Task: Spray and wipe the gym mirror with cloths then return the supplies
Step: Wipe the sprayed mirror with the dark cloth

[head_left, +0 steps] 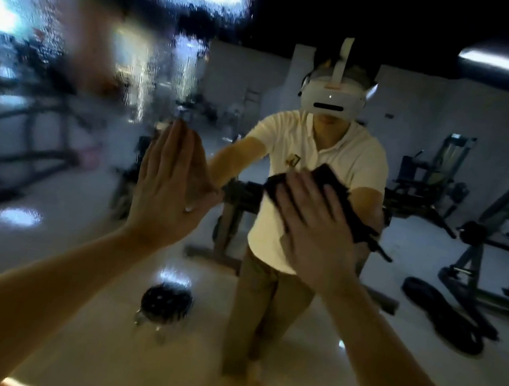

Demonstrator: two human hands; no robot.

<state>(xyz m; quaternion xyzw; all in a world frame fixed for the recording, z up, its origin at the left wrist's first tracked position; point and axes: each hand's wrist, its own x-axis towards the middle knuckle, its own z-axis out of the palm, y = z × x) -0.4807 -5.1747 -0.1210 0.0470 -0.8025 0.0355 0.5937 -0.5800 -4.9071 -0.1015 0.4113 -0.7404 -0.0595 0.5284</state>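
The gym mirror [91,120] fills the whole view, with spray droplets and streaks across its upper left. My left hand [167,185] lies flat on the glass with straight fingers and holds nothing. My right hand [313,232] presses a dark cloth [342,196] against the mirror with fingers spread straight over it. The cloth's edges stick out above and to the right of the fingers. No spray bottle shows in view.
The mirror reflects a person in a white headset and pale shirt, weight machines at the right, a coiled dark rope [446,320] on the floor, a dark round object [166,304] low on the floor, and ceiling lights.
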